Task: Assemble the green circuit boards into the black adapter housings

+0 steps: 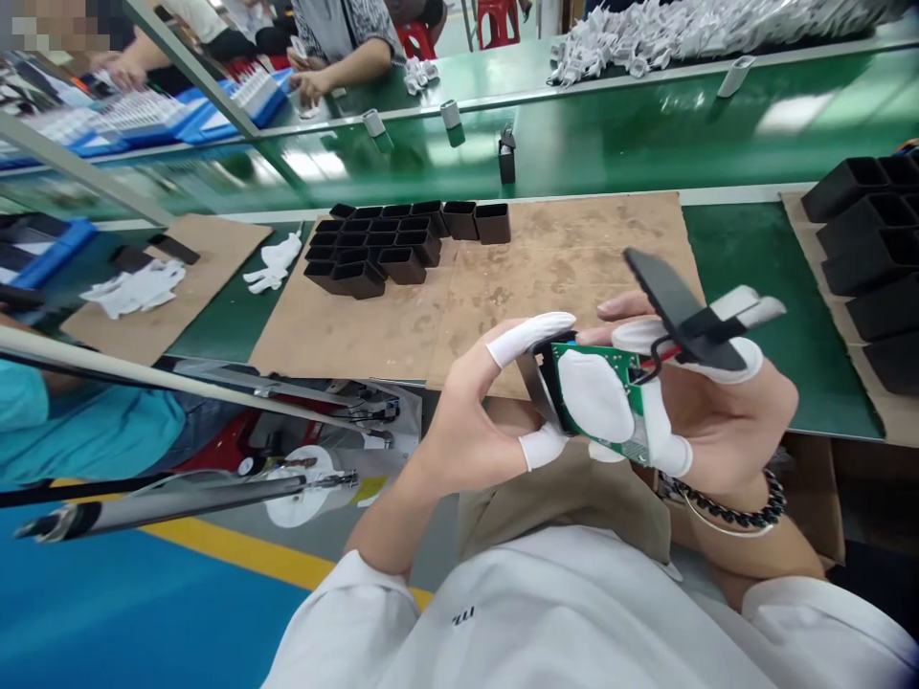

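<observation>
Both my hands hold a small green circuit board (616, 402) in front of my chest, with a white pad stuck on its face. My left hand (474, 421) pinches the board's left edge between thumb and forefinger, both in white finger cots. My right hand (710, 402) grips the right side with its thumb across the board. A flat black plastic piece (671, 304) on a wire and a silver-tipped tool (747, 308) stick out over my right fingers. A bead bracelet circles my right wrist.
A brown cardboard sheet (503, 287) lies on the green bench with several black rectangular housings (388, 247). More black housings (872, 249) stand at the right. White gloves (273, 263) lie at the left. Other people work across the conveyor (610, 134); a teal-sleeved person (78, 421) is left.
</observation>
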Action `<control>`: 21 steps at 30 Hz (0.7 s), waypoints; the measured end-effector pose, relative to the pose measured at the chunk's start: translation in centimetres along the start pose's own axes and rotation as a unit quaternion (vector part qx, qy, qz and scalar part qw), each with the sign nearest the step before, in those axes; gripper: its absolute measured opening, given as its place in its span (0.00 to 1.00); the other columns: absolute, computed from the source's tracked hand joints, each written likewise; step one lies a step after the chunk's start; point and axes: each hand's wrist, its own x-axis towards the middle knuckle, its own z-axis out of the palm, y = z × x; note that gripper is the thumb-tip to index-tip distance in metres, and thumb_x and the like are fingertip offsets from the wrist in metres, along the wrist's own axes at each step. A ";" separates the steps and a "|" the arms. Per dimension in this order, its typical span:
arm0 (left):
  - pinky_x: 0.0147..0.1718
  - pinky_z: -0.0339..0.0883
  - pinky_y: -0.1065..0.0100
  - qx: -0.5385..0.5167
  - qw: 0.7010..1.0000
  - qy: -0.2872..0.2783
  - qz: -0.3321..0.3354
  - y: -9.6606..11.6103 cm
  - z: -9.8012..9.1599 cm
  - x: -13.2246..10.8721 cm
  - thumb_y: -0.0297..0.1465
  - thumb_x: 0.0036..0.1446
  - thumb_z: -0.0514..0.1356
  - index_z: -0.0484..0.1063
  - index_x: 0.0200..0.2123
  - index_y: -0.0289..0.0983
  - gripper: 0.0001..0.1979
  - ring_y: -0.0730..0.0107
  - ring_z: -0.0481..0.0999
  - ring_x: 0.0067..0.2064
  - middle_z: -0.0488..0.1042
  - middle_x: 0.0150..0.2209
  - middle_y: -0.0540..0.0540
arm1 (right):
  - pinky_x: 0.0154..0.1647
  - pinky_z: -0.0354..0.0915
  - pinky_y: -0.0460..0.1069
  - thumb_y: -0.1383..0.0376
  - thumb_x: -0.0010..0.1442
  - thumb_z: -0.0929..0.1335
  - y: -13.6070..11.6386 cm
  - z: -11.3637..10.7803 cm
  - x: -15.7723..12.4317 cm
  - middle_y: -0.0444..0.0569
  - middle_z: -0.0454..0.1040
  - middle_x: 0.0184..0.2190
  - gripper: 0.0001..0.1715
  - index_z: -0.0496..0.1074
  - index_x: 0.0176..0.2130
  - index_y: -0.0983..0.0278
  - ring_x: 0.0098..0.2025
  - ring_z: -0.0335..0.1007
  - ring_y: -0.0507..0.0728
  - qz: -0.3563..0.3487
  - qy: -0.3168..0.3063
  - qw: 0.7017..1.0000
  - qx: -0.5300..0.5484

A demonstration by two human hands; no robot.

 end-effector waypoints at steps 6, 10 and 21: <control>0.61 0.74 0.52 0.002 1.000 -0.010 0.018 0.5 -0.1 0.3 0.22 0.47 0.69 0.72 0.62 0.46 0.37 0.48 0.77 0.62 0.77 0.60 0.46 | 0.57 0.74 0.65 0.57 0.56 0.76 0.0 -0.1 0.0 0.40 0.83 0.48 0.29 0.78 0.56 0.40 0.56 0.76 0.69 0.020 -0.005 1.000 -0.003; 0.61 0.74 0.52 0.009 0.999 -0.014 0.029 0.5 -0.2 0.5 0.20 0.47 0.68 0.71 0.62 0.46 0.38 0.49 0.77 0.61 0.77 0.59 0.47 | 0.55 0.75 0.66 0.62 0.52 0.78 0.0 0.1 0.3 0.42 0.83 0.48 0.31 0.80 0.55 0.46 0.55 0.77 0.69 0.009 -0.004 0.999 0.032; 0.60 0.74 0.50 0.031 0.999 -0.026 0.024 0.9 -0.1 0.7 0.21 0.48 0.67 0.73 0.60 0.47 0.35 0.49 0.78 0.60 0.78 0.58 0.47 | 0.60 0.76 0.62 0.69 0.50 0.79 -0.4 0.4 0.0 0.42 0.82 0.52 0.35 0.79 0.56 0.46 0.58 0.77 0.67 0.066 -0.013 0.994 0.088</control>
